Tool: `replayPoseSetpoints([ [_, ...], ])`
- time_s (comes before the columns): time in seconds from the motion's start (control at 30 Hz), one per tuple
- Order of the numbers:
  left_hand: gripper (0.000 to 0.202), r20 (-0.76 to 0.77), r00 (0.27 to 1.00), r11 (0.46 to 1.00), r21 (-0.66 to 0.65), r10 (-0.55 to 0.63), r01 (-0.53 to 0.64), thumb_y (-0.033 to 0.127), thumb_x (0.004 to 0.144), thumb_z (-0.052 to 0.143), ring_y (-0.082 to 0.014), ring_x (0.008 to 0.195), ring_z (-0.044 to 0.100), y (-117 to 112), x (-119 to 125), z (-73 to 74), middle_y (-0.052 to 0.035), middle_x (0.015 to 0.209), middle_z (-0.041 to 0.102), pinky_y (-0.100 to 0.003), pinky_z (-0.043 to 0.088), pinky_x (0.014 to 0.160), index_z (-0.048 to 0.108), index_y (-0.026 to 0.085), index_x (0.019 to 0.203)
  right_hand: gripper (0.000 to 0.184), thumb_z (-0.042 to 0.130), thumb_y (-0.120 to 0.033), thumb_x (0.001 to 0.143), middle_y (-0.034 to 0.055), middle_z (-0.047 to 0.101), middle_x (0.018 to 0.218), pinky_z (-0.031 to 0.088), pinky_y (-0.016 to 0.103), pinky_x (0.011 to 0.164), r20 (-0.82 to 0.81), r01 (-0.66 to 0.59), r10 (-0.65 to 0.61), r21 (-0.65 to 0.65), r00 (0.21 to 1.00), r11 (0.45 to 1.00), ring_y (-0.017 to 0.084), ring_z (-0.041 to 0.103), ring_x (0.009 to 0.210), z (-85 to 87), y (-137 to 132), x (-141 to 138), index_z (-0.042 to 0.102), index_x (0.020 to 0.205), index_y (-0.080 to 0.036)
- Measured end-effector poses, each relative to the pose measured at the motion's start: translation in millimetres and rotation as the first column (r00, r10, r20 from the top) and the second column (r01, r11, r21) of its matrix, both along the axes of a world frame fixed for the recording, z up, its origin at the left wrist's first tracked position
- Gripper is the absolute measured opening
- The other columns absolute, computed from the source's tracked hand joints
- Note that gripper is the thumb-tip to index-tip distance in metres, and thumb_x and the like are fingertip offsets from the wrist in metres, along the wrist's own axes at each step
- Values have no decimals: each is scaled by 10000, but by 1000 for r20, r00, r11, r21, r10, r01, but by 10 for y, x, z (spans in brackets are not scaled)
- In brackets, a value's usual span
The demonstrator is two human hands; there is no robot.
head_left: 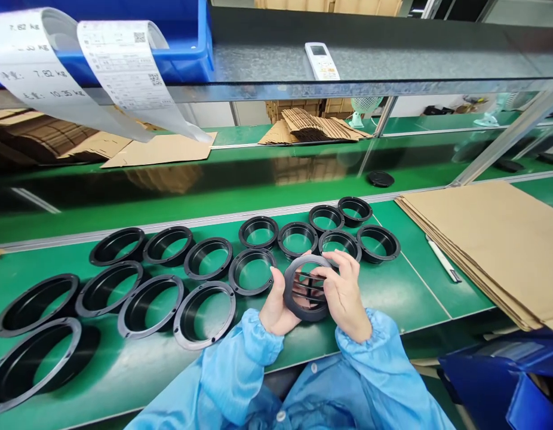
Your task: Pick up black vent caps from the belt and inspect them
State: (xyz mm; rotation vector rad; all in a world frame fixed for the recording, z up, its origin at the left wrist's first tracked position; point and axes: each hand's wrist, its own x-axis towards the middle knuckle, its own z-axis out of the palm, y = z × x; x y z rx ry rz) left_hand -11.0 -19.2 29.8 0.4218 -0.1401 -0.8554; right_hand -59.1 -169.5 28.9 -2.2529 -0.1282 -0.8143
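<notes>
Both hands hold a round black vent grille [309, 318] above the front edge of the green workbench. Its ring faces up at a tilt, with slats across the opening. My left hand [277, 304] supports the ring from the left and below, thumb on its rim. At the right side, my right hand [346, 292] grips it, with the bent index finger and thumb at the rim and slats. Just beyond stand several black flanged rings, the nearest a ring [339, 242] behind my right hand and another ring [253, 272] left of the grille.
More black rings [205, 315] spread leftward over the green bench [124, 382]. Flat cardboard sheets [495, 233] are stacked at right beside a white marker [443, 260]. Overhead, a shelf [267, 54] carries a blue bin [187, 63] and a remote control [322, 61]; printed label strips [124, 65] hang down.
</notes>
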Motion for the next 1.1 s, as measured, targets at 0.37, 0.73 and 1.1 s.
replayPoseSetpoints([
  [0.37,770,-77,996,997,-67,-44,39,783,847,449,-403,1216,535,15,72,18,-183,1331,562,-669,344,1043,521,233,1381,518,214,-492,1056,92,474,1352,324,512,1111,-70,-32,63,384,996,923,266,416,1299,-101,55,-58,655,1183,-251],
  [0.73,846,-141,984,993,-71,-105,95,810,866,320,-416,1248,504,22,99,-22,-220,1325,561,-688,319,1050,547,145,1336,495,235,-492,1056,70,488,1357,312,486,1120,-93,-20,65,421,994,907,259,400,1308,-193,25,-14,651,1220,-278],
  [1.1,789,-185,982,999,26,-41,47,753,925,253,-324,1325,463,30,128,-107,-153,1262,634,-532,304,1152,636,143,1246,489,276,-525,1037,45,347,1508,298,562,1129,-1,-80,81,-101,997,992,322,277,1382,-251,-56,-134,583,1360,-325],
])
